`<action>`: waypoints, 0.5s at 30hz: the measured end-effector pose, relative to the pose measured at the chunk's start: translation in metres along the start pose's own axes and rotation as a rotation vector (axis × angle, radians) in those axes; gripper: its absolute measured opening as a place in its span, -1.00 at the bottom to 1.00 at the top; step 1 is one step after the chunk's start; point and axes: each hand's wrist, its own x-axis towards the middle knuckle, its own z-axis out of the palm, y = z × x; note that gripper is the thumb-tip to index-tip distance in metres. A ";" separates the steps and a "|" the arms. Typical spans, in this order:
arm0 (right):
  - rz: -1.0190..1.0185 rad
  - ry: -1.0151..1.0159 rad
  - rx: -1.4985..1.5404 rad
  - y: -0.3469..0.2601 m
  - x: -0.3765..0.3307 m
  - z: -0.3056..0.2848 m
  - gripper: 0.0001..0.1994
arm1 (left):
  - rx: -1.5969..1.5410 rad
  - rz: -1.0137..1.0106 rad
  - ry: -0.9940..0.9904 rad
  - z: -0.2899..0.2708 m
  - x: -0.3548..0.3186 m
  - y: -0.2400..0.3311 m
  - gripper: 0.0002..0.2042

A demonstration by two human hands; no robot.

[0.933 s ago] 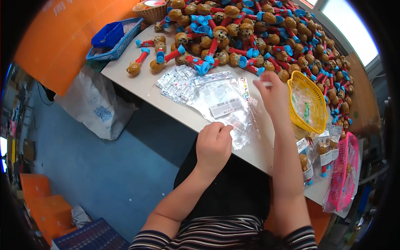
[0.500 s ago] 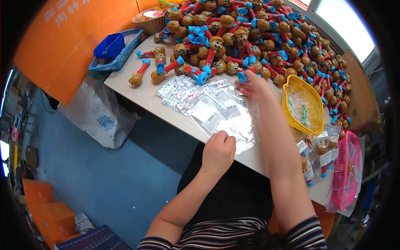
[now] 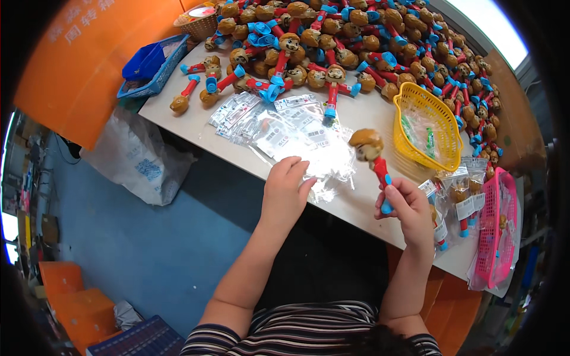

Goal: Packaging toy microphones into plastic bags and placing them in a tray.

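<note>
In my right hand point(image 3: 409, 207) is a toy figure point(image 3: 380, 166) with a large brown-haired head, a red stick-like body and a blue foot. Thumb and fingers close round the blue end, and the head tilts up and to the left above the table. My left hand point(image 3: 287, 188) is at the table's near edge, beside flat clear plastic bags point(image 3: 309, 133) with printed labels. Its thumb and fingers are apart, and I see nothing between them. A large pile of the same figures point(image 3: 332, 77) covers the far part of the table.
Right of the bags stands a yellow basket point(image 3: 427, 157) holding small green pieces. Beyond it lie several bagged figures point(image 3: 463, 202) and a pink basket point(image 3: 496, 228). Blue bins point(image 3: 151, 74) and a brown basket point(image 3: 205, 26) sit at the far left, near an orange box point(image 3: 89, 65).
My right hand has come back from the pile toward me with a toy figure in it. The left hand has moved slightly left and up, its fingers now more spread.
</note>
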 end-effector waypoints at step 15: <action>-0.069 0.171 -0.079 0.020 0.044 0.056 -0.68 | -0.204 -0.177 0.152 -0.003 -0.002 0.007 -0.94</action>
